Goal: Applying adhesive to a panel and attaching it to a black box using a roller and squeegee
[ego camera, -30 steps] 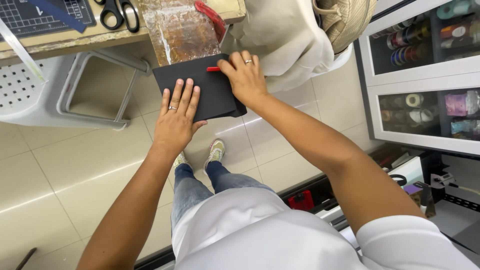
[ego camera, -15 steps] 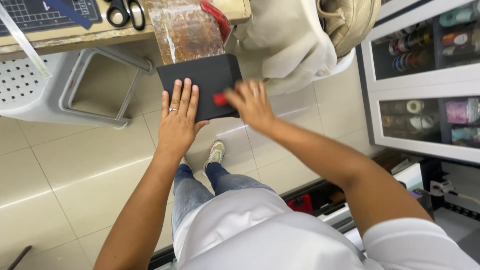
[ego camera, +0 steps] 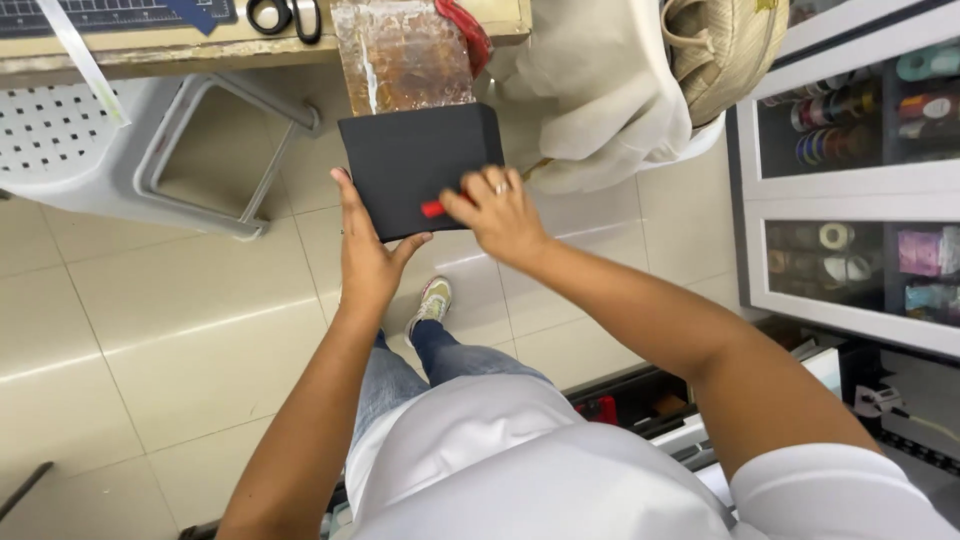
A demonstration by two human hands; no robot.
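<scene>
A flat black box (ego camera: 415, 160) with a small red tab (ego camera: 433, 208) on its near edge is held out in front of me above the tiled floor. My left hand (ego camera: 365, 255) supports it from below at the near left corner, thumb along the left edge. My right hand (ego camera: 500, 215), with a ring on one finger, pinches the red tab at the box's near edge.
A workbench (ego camera: 200, 45) with a cutting mat, scissors (ego camera: 283, 15) and a clear plastic-wrapped item (ego camera: 400, 55) lies ahead. Beside it are a grey perforated plastic stool (ego camera: 100, 140), a beige cloth bag (ego camera: 600, 90) and a woven bag (ego camera: 730, 50). At right stands a glass-front cabinet (ego camera: 850, 190) holding tape rolls.
The box has been lifted away from my body and turned face up. My right hand slid from the box's top to the red tab; my left hand moved from on top to underneath.
</scene>
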